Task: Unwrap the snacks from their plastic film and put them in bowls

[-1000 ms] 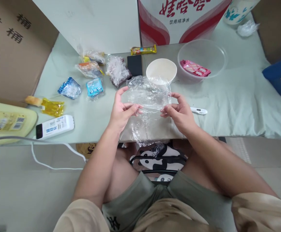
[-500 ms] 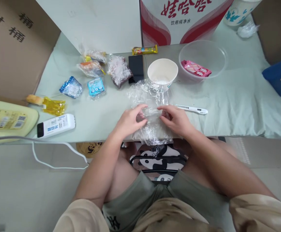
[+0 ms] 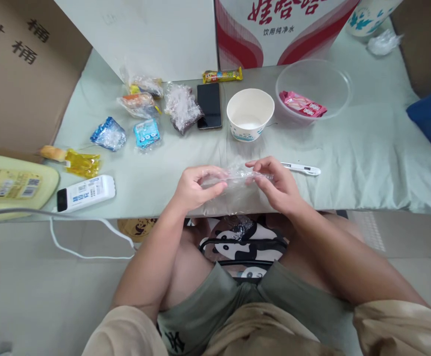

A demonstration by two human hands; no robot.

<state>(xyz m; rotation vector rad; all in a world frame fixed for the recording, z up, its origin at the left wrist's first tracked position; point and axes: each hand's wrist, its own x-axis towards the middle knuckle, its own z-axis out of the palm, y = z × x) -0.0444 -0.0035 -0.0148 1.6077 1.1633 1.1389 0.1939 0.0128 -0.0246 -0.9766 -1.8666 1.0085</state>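
Between my two hands, close to the table's front edge, a crinkled sheet of clear plastic wrap [image 3: 233, 185] is held gathered into a band. My left hand [image 3: 196, 187] pinches its left end between thumb and fingers. The right end is gripped by my right hand [image 3: 274, 182], fingers curled. Just beyond them stands a white paper cup [image 3: 250, 114], upright. A white utility knife [image 3: 301, 169] lies flat to the right of my right hand.
Beyond are a phone [image 3: 209, 106], several wrapped snacks [image 3: 146, 133] and a clear bowl [image 3: 337, 91] holding pink packets [image 3: 302, 105]. A white handheld device [image 3: 89, 193] and a yellow jug [image 3: 11, 185] sit left. Boxes [image 3: 137, 39] line the back.
The plastic wrap, earlier spread up to the cup and over the table edge, is now drawn together into a narrower bunch between my hands. The cup's front is uncovered.
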